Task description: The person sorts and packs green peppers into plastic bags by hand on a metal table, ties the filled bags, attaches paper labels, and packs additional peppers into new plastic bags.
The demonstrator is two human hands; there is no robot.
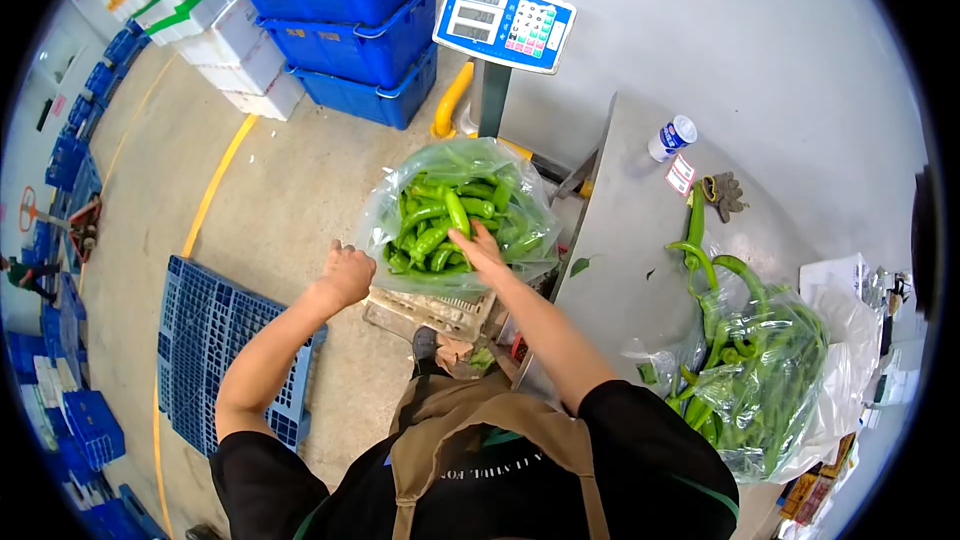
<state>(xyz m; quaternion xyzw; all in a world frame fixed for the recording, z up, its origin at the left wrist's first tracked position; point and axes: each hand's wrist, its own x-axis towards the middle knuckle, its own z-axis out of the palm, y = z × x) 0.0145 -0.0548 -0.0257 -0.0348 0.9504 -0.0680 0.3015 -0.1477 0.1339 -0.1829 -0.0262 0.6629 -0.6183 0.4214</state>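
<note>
A clear plastic bag (pixel 545 240), its mouth spread wide, holds many long green peppers (pixel 425 240) in front of me. It rests on a cream-coloured crate-like base (pixel 430 312), mostly hidden beneath it. My left hand (pixel 350 273) is closed at the bag's left rim, seemingly pinching the plastic. Inside the mouth, my right hand (pixel 481 252) has its fingers round a green pepper (pixel 456 208) that points up and away from me. The far side of that hand's fingers is partly hidden among the peppers.
Behind the bag rises a scale display (pixel 505 25). On the grey table (pixel 610 285) at right lie another bag of long peppers (pixel 765 380), a glove (pixel 724 196) and a can (pixel 672 138). A blue pallet (pixel 225 340) lies left; blue crates (pixel 350 50) stand stacked behind.
</note>
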